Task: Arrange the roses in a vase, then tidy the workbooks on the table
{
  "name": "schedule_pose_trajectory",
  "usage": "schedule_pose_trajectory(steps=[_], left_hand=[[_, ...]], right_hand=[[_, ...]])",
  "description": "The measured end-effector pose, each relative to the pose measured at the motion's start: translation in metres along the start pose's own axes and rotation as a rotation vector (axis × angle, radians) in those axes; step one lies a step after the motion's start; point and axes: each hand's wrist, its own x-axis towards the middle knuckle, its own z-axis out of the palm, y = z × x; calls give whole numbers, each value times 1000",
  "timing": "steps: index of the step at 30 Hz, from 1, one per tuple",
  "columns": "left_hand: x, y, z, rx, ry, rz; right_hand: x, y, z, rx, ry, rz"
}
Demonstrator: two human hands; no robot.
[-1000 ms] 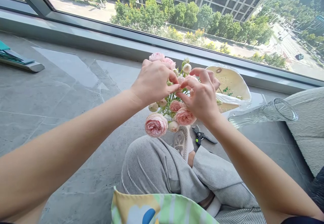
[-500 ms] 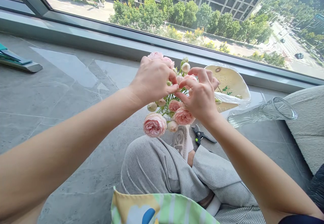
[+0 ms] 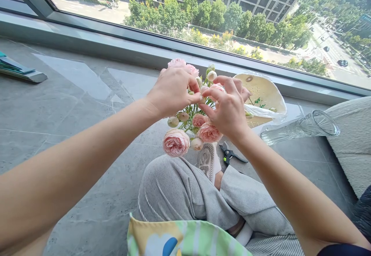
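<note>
A bunch of pink roses [image 3: 176, 143] and pale round buds [image 3: 173, 122] on green stems stands in front of me, above my crossed legs. My left hand [image 3: 172, 90] reaches in from the left, thumb and forefinger pinched on a small pale flower bud [image 3: 202, 100] in the middle of the bunch. From the right, my right hand [image 3: 227, 105] has its thumb and forefinger closed around the same bud, its other fingers curled loosely above. The hands hide part of the blooms, and whatever holds the stems lower down is out of sight.
Black pruning shears [image 3: 228, 154] lie on the grey tiled floor [image 3: 95, 159] by my shoe [image 3: 207, 161]. Further right are a cream basket [image 3: 265, 90] lined with clear plastic, holding green clippings, and a glass vase [image 3: 301, 126] on its side. A window frame [image 3: 139, 39] runs behind.
Both hands stay at the bud, with only slight finger movement. The whole view has shifted a little; nothing was taken or let go.
</note>
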Motion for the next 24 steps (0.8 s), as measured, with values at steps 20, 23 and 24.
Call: schedule_pose_trajectory(steps=[20, 23, 24], left_hand=[[-11, -4, 6, 181, 111, 86], [-12, -6, 7, 226, 127, 102], [-12, -6, 7, 227, 135, 103]], right_hand=[[-2, 3, -4, 69, 22, 25], [-3, 5, -3, 95, 60, 19], [-3, 5, -3, 101, 65, 18]])
